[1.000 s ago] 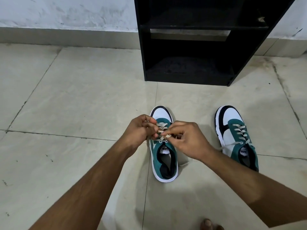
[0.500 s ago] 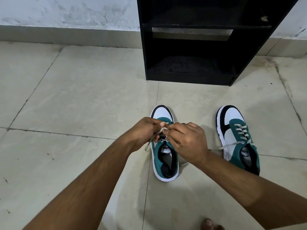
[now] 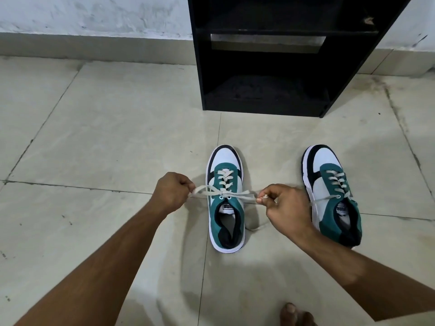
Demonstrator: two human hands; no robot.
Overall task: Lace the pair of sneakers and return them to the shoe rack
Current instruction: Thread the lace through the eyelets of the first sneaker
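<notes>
Over the near sneaker (image 3: 225, 203), each hand (left (image 3: 173, 194), right (image 3: 286, 208)) pinches a taut lace (image 3: 242, 195) end, fingers curled closed.

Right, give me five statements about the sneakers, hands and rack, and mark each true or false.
1. Each hand pinches one end of the pale flat lace of the left green-and-white sneaker. True: left hand, right hand.
2. That lace is pulled out sideways. True.
3. Both sneakers sit on the black wooden shoe rack. False: both stand on the tiled floor.
4. The right green-and-white sneaker has no lace. False: it is laced.
5. The rack's bottom shelf holds shoes. False: none visible.
</notes>
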